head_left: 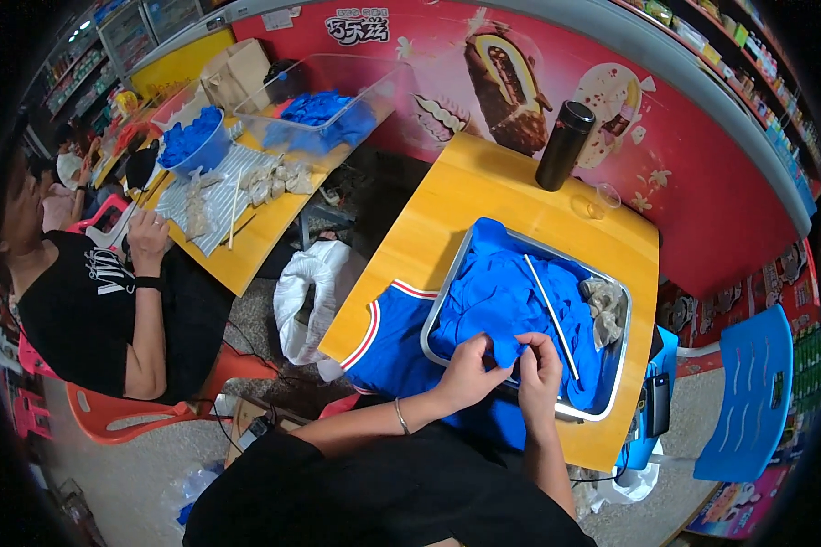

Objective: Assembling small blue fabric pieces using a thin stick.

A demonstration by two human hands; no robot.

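Over the near edge of a metal tray (618, 363), my left hand (466, 372) and my right hand (540, 366) are close together. Their fingertips pinch a small blue cloth-like piece (504, 348) between them. Many similar flat blue pieces (483, 290) fill the tray in a loose heap. Across that heap lies a thin white stick (551, 314). Clear plastic bags (604, 312) with small brownish contents rest at the tray's right side. A blue garment with red-and-white trim (394, 339) is spread on the table left of the tray.
A black bottle (566, 146) and a small clear cup (602, 199) stand at the back of the yellow table (456, 187). On the left, a person (91, 301) sits at another table with a blue-filled basin (194, 146) and clear bin (337, 118). A blue chair (748, 397) is right.
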